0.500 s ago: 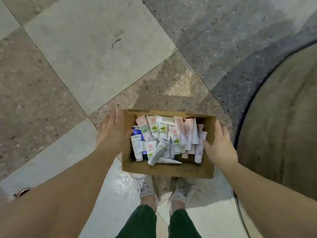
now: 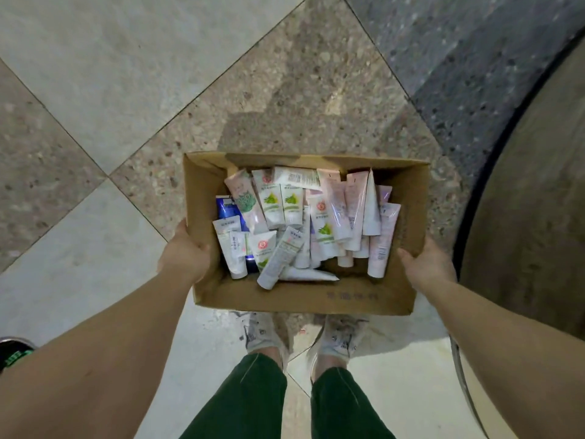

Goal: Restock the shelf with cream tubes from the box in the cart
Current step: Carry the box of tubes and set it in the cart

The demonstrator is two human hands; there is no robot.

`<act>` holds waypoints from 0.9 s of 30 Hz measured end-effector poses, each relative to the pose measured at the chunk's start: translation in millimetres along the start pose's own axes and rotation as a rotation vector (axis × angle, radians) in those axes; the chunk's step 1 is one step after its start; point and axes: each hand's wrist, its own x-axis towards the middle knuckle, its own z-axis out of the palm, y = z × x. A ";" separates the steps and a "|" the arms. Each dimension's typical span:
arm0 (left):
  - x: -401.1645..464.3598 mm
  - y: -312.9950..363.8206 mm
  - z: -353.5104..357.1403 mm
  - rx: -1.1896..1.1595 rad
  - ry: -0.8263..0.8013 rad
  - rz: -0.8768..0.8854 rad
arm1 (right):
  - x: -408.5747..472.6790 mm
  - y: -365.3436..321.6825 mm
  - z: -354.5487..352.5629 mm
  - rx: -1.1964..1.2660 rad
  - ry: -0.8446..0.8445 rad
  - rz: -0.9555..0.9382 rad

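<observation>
Cream tubes [image 2: 304, 223] fill the cardboard box [image 2: 316, 297]; our left hand [image 2: 185, 255] at nine o'clock and right hand [image 2: 427, 263] at three grip its walls. We judge carrying underway; the shelf comes next.

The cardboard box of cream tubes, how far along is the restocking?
Done: nothing shelved that shows. In hand: the left hand and right hand grip the cardboard box by its side walls, above the tiled floor. Left: the cream tubes fill the box in a loose pile; no shelf or cart is in view.
</observation>
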 end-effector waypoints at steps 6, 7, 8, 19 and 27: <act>-7.6 -0.3 -18.1 -0.060 -0.028 0.017 | -13.7 -7.3 -20.7 0.016 -0.033 -0.015; -13.3 0.9 -27.0 -0.063 -0.036 0.018 | -20.6 -10.2 -29.3 0.008 -0.035 -0.023; -20.6 1.3 -37.6 -0.057 -0.044 0.016 | -29.0 -13.4 -39.4 0.000 -0.038 -0.036; -163.1 46.0 -262.5 -0.134 0.062 0.158 | -196.5 -96.2 -239.1 0.083 0.092 -0.263; -286.6 133.5 -496.0 -0.139 0.408 0.315 | -343.3 -187.2 -442.6 0.236 0.393 -0.409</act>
